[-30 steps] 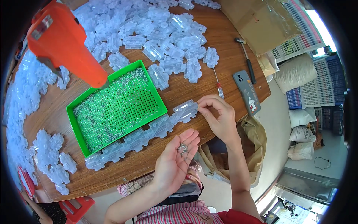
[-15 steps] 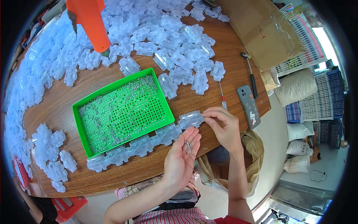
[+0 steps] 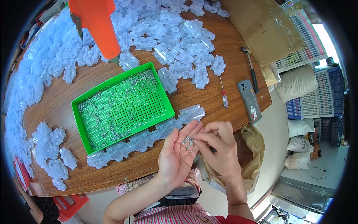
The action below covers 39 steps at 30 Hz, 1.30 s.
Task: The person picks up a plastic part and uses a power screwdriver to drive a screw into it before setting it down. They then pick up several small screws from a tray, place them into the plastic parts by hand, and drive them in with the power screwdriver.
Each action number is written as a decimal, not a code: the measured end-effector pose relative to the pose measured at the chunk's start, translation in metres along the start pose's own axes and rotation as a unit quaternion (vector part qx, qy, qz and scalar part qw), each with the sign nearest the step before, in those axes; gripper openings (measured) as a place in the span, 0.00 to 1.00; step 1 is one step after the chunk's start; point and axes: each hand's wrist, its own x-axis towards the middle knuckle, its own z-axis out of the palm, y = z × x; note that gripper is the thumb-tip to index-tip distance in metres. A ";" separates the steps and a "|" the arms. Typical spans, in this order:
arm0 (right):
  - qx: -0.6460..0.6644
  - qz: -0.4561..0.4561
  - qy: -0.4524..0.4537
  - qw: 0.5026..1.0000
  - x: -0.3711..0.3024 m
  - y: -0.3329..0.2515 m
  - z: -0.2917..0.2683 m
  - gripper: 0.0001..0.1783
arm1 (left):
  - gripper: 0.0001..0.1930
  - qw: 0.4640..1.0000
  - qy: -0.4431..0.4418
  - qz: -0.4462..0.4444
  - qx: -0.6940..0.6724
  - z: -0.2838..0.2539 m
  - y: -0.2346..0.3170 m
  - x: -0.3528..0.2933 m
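My left hand is palm up and cupped, cradling several small silver screws. Over that palm, my right hand brings thumb and fingertips together at the screws; whether one is between them is too small to tell. Just beyond my fingers, a row of clear plastic housings lies along the near side of a green perforated tray. More screws are scattered in the tray, thickest toward its left and far sides.
Clear housings are heaped across the far and left table. An orange power screwdriver hangs above the tray. To the right lie a thin screwdriver, a hammer and a phone. A lined bag stands below the table edge.
My right hand has left the rightmost housing and come back to my left palm. My left hand has shifted slightly left and up. The orange screwdriver has swung right and lower.
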 end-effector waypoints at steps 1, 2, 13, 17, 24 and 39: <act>-0.007 -0.004 0.002 1.000 0.000 -0.002 0.000 0.10 | 0.26 1.000 -0.003 0.000 0.000 0.000 0.000 -0.001; -0.009 -0.005 0.003 1.000 -0.001 -0.003 0.000 0.10 | 0.27 1.000 -0.003 0.004 0.012 0.001 -0.001 -0.002; 0.116 0.051 -0.022 0.992 -0.002 0.002 0.004 0.09 | 0.27 1.000 0.011 0.008 0.022 -0.005 -0.003 -0.004; 0.187 0.113 0.068 0.973 -0.005 0.021 0.015 0.07 | 0.25 0.998 0.042 0.015 0.053 -0.006 0.001 -0.004; 0.130 0.075 0.112 0.982 0.004 0.063 0.045 0.07 | 0.24 0.994 0.070 0.014 0.079 -0.014 -0.004 -0.005; 0.097 0.067 0.107 0.987 0.003 0.065 0.050 0.07 | 0.25 0.995 0.060 -0.008 0.078 -0.011 -0.005 0.003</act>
